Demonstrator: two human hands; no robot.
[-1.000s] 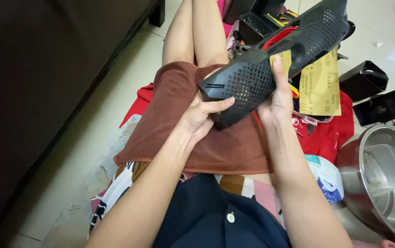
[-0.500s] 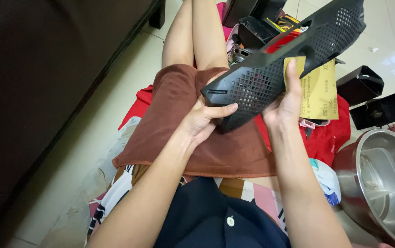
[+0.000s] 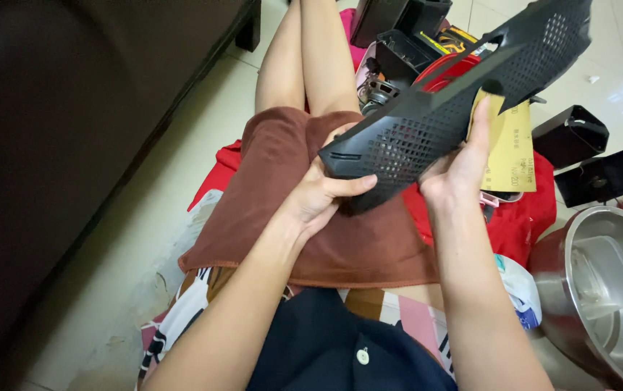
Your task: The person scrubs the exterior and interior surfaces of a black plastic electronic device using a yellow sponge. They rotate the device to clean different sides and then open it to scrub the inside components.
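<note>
We are holding a long black perforated plastic panel point(image 3: 463, 101) up over our lap, its near end low by the brown cloth point(image 3: 311, 210) on our thighs and its far end rising toward the upper right. Our left hand point(image 3: 318, 199) is closing around the near end, thumb lying across the mesh face and fingers tucked underneath. Our right hand point(image 3: 456, 170) is pressing a folded sheet of yellow sandpaper point(image 3: 507, 145) against the panel's lower edge, fingers reaching up along the paper; it is gripping the sheet more than the panel itself.

We are judging the weak point to be that long, unsupported far end: with only one hand truly clamping the panel, hard rubbing could be twisting it out of the left thumb's hold or flexing the thin mesh. The sandpaper could also be slipping between fingers and plastic, letting fingertips scrape the perforations. To the near right a steel pot point(image 3: 601, 297) is sitting on the floor, and black parts point(image 3: 568, 134) are lying at the far right, so a dropped panel could be knocking into them.
</note>
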